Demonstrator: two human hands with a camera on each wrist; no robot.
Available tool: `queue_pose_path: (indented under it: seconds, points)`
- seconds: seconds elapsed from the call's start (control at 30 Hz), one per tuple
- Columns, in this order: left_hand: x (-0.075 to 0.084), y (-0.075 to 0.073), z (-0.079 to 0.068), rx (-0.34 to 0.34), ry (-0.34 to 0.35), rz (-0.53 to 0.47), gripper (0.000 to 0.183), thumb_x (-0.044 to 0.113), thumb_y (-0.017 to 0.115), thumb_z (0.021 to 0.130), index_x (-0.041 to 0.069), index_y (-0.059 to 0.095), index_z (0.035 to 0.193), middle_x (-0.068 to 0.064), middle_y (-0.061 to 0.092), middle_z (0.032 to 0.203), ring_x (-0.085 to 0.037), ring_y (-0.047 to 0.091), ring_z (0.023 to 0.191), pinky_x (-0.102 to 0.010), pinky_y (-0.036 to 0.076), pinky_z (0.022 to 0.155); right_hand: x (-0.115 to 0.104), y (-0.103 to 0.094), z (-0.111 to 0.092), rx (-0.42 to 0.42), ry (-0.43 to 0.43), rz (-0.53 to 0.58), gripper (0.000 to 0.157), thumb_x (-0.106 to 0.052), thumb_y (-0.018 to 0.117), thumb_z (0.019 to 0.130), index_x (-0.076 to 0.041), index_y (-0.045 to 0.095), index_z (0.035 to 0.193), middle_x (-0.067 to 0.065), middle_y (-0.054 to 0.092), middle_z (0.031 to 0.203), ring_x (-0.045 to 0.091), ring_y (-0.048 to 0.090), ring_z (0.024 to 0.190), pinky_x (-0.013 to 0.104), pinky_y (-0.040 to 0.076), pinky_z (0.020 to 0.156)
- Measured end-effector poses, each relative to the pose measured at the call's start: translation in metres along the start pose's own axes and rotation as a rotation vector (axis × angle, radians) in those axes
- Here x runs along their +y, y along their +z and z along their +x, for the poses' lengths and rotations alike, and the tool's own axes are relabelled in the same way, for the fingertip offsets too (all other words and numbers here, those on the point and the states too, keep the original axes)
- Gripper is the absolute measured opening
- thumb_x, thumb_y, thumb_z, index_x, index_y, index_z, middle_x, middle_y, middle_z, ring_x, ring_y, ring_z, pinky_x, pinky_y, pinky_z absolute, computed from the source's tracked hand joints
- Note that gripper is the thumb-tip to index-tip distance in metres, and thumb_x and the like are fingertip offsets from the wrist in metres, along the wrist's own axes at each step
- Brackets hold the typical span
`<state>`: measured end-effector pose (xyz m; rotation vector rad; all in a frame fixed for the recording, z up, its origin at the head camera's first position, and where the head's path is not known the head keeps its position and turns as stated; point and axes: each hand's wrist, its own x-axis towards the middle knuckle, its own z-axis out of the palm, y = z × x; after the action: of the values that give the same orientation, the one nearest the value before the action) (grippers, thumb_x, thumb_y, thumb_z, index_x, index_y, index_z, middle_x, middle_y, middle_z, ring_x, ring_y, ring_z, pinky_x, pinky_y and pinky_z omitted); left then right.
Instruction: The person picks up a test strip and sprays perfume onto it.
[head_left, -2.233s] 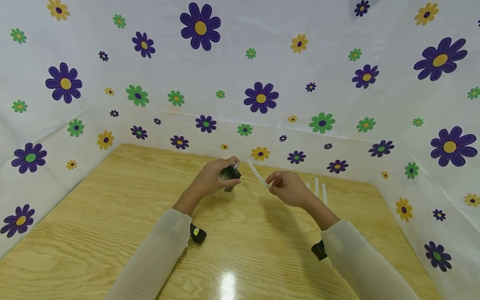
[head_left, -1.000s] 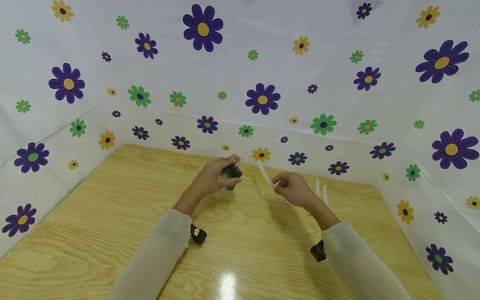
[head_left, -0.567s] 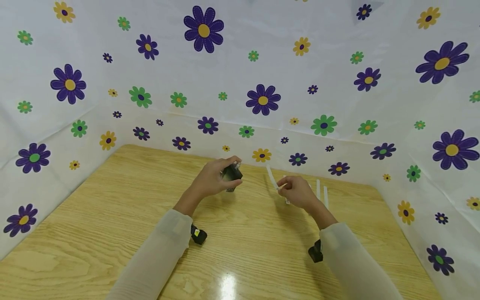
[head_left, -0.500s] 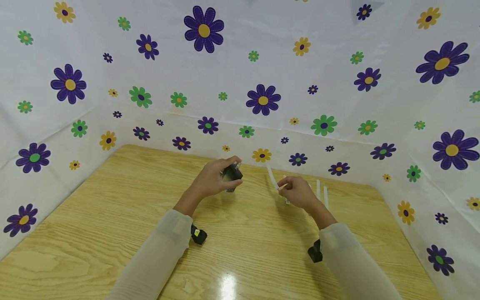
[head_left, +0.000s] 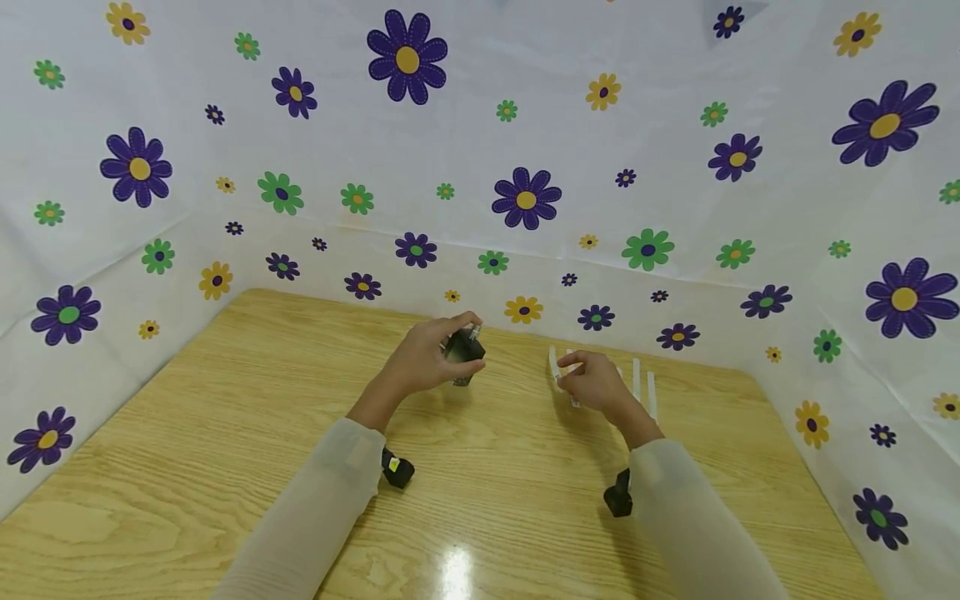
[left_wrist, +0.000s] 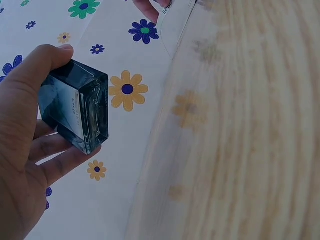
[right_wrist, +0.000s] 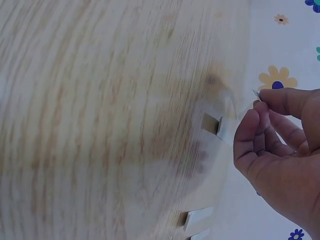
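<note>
My left hand (head_left: pixel 420 360) grips a dark glass perfume bottle (left_wrist: pixel 75 107), thumb on one end and fingers on the opposite end. The bottle is tilted above the table, with a pale label facing the palm in the left wrist view. Between thumb and fingertips, my right hand (head_left: pixel 597 385) pinches the end of a narrow white paper strip (head_left: pixel 553 363), which bears printed letters in the left wrist view. In the right wrist view only the strip's tip (right_wrist: pixel 256 94) shows past the thumb. Close by the right hand, another white strip (right_wrist: pixel 220 127) lies on the table.
Further white strips (head_left: pixel 636 377) lie in a row to the right of my right hand, partly hidden by it. The wooden table (head_left: pixel 480 467) ends at a white flowered cloth (head_left: pixel 450 150) at the back and sides. A small black camera (head_left: pixel 397 469) hangs at my left wrist.
My right hand has moved right and slightly down with its strip, coming beside the strips on the table; the strip now stands steeper. My left hand with the perfume bottle stays nearly still.
</note>
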<state>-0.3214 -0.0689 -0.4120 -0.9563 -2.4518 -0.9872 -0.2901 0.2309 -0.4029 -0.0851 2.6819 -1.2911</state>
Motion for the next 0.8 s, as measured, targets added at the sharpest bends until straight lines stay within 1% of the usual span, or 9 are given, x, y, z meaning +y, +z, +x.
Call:
queue_pose_path:
  seconds: [0.13,0.27,0.4,0.67,0.8]
  points:
    - [0.0011,-0.0012,-0.0004,0.004,-0.004,0.0,0.053,0.049,0.074,0.077,0.034,0.055,0.124,0.008,0.063,0.103,-0.011,0.057,0.087,-0.03,0.05,0.072,0.0012,0.0017,0.0026,0.0,0.016,0.036,0.032,-0.008,0.06,0.091,-0.001,0.056,0.122,0.018,0.065,0.096,0.025,0.058,0.065,0.036,0.047,0.059]
    - [0.0019,-0.0017,-0.0007,0.01,-0.003,-0.007,0.052,0.048,0.075,0.076,0.035,0.055,0.121,0.008,0.063,0.098,-0.011,0.057,0.079,-0.028,0.049,0.066,0.0017,0.0035,0.0035,-0.005,0.031,0.05,0.033,-0.006,0.061,0.09,-0.001,0.056,0.122,0.017,0.064,0.09,0.022,0.055,0.062,0.033,0.046,0.059]
    - [0.0032,-0.0025,-0.0008,0.014,-0.004,-0.008,0.051,0.049,0.075,0.076,0.036,0.054,0.12,0.007,0.062,0.094,-0.013,0.057,0.073,-0.027,0.049,0.062,0.0024,0.0045,0.0034,0.001,0.046,0.041,0.034,-0.006,0.062,0.089,0.0,0.056,0.122,0.016,0.064,0.089,0.021,0.056,0.064,0.032,0.047,0.06]
    - [0.005,-0.0041,-0.0013,0.006,-0.02,-0.017,0.051,0.05,0.075,0.076,0.037,0.054,0.12,0.005,0.063,0.093,-0.015,0.058,0.07,-0.027,0.049,0.06,0.0046,0.0047,0.0048,0.01,0.077,0.038,0.033,-0.007,0.062,0.09,0.0,0.057,0.121,0.016,0.064,0.09,0.023,0.06,0.074,0.034,0.052,0.07]
    - [0.0055,-0.0044,-0.0012,0.005,-0.021,-0.022,0.052,0.051,0.074,0.076,0.036,0.054,0.121,0.004,0.063,0.094,-0.015,0.058,0.07,-0.028,0.049,0.059,0.0057,0.0047,0.0057,0.001,0.075,0.021,0.034,-0.006,0.063,0.089,0.003,0.057,0.121,0.015,0.065,0.088,0.022,0.061,0.073,0.033,0.052,0.068]
